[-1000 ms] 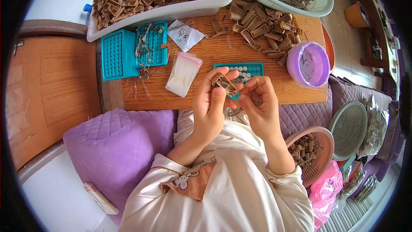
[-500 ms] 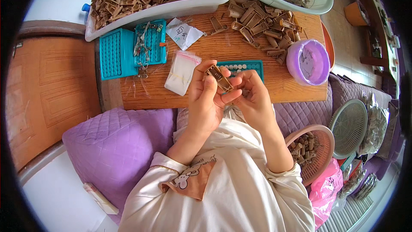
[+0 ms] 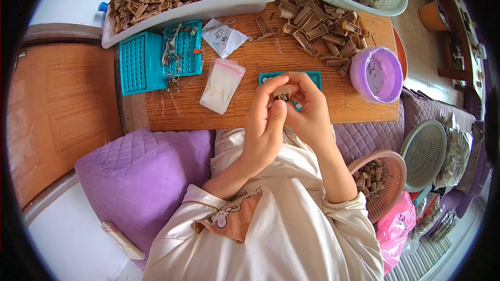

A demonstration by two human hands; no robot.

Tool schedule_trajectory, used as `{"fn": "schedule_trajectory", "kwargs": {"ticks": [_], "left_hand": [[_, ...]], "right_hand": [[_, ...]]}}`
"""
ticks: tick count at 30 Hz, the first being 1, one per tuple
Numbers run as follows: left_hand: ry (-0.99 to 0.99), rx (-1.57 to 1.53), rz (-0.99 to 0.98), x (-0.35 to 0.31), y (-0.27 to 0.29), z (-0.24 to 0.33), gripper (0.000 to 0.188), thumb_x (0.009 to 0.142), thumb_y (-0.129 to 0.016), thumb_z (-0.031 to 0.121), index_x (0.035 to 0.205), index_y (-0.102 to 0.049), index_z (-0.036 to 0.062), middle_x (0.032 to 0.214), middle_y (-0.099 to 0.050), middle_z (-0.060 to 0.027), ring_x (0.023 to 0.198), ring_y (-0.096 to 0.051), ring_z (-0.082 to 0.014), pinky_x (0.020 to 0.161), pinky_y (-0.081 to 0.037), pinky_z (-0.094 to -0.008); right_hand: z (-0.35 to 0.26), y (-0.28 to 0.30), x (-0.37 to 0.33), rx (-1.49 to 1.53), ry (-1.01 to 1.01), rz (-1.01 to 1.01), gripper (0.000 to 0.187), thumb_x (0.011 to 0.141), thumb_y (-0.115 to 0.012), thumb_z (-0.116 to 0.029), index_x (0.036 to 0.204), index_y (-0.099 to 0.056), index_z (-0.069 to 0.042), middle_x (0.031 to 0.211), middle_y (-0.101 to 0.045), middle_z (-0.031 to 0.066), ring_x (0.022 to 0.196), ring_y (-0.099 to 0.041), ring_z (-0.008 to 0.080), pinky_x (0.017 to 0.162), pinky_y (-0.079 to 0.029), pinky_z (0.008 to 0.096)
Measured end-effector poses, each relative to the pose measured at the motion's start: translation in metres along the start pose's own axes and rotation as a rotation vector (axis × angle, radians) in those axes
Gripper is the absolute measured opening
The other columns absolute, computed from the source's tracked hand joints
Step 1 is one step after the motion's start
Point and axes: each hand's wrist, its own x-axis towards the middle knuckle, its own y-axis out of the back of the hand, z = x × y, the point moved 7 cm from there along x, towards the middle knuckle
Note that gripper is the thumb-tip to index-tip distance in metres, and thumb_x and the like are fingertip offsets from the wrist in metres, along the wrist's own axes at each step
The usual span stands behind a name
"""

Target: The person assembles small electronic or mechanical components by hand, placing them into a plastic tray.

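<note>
A small brown plastic casing (image 3: pixel 282 93) is held end-up above the table's near edge. My left hand (image 3: pixel 264 130) is closed round it, with the thumb against its near side and the index finger curled over the far side. From the right, my right hand (image 3: pixel 311 112) closes on the same casing, its fingertips meeting those of the left. Most of the casing's length is hidden by the fingers. Just beyond the hands lies a teal tray (image 3: pixel 314 77) with white round pieces, partly covered by them.
Loose brown casings (image 3: pixel 317 23) are heaped on the wooden table (image 3: pixel 177 104), and more fill a white bin (image 3: pixel 192 13). A purple bowl (image 3: pixel 359 75) stands at right. Clear bags (image 3: pixel 223 86), a paper note (image 3: pixel 225 38) and teal racks (image 3: pixel 140 62) lie left. A pink basket (image 3: pixel 398 171) sits beside me.
The casing has been turned from lying lengthwise with its hollow showing to end-up between the fingers. My right hand has come in closer, and both hands now wrap round it.
</note>
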Motion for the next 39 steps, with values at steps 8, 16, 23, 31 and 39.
{"fn": "schedule_trajectory", "kwargs": {"ticks": [8, 16, 23, 31, 39], "left_hand": [[0.262, -0.398, -0.005, 0.012, 0.015, -0.020, 0.029, 0.086, -0.045, 0.014, 0.112, -0.043, 0.0019, 0.097, -0.055, -0.0094, 0.093, -0.053, -0.0174, 0.081, -0.044, -0.0283], [0.393, -0.507, -0.023, 0.006, 0.040, -0.039, 0.039, 0.080, -0.055, 0.014, 0.115, -0.042, 0.0039, 0.092, -0.056, -0.0097, 0.079, -0.060, -0.0209, 0.067, -0.052, -0.0286], [0.489, -0.515, -0.078, -0.001, 0.030, -0.047, 0.044, 0.076, -0.059, 0.017, 0.115, -0.043, 0.0033, 0.090, -0.057, -0.0091, 0.077, -0.060, -0.0206, 0.065, -0.053, -0.0283], [0.531, -0.430, -0.163, -0.010, 0.016, -0.048, 0.047, 0.074, -0.062, 0.021, 0.111, -0.045, -0.0006, 0.090, -0.056, -0.0078, 0.077, -0.059, -0.0179, 0.065, -0.053, -0.0274], [0.567, -0.406, -0.132, -0.014, 0.020, -0.056, 0.032, 0.081, -0.054, 0.017, 0.106, -0.048, -0.0005, 0.089, -0.057, -0.0098, 0.077, -0.059, -0.0173, 0.065, -0.052, -0.0274]], "right_hand": [[0.010, 0.046, 0.015, 0.145, -0.111, -0.159, 0.029, 0.073, -0.056, 0.000, 0.102, -0.048, 0.002, 0.087, -0.053, 0.0048, 0.074, -0.052, 0.0100, 0.065, -0.043, 0.0219], [0.033, 0.068, -0.001, -0.694, 0.009, 0.076, 0.017, 0.068, -0.059, -0.003, 0.085, -0.058, -0.003, 0.080, -0.053, 0.0099, 0.068, -0.055, 0.0221, 0.059, -0.045, 0.0281], [0.029, 0.053, -0.008, -1.040, 0.220, 0.037, 0.009, 0.069, -0.058, -0.007, 0.078, -0.058, -0.004, 0.083, -0.054, 0.0068, 0.077, -0.053, 0.0240, 0.062, -0.043, 0.0330], [-0.022, 0.022, -0.027, -0.562, 0.447, 0.167, 0.017, 0.062, -0.062, 0.004, 0.077, -0.056, -0.002, 0.087, -0.053, 0.0104, 0.078, -0.054, 0.0243, 0.065, -0.044, 0.0312], [-0.007, 0.017, -0.029, -0.436, 0.364, -0.094, 0.026, 0.063, -0.061, 0.004, 0.088, -0.059, -0.003, 0.088, -0.054, 0.0105, 0.077, -0.054, 0.0254, 0.065, -0.045, 0.0310]]}}
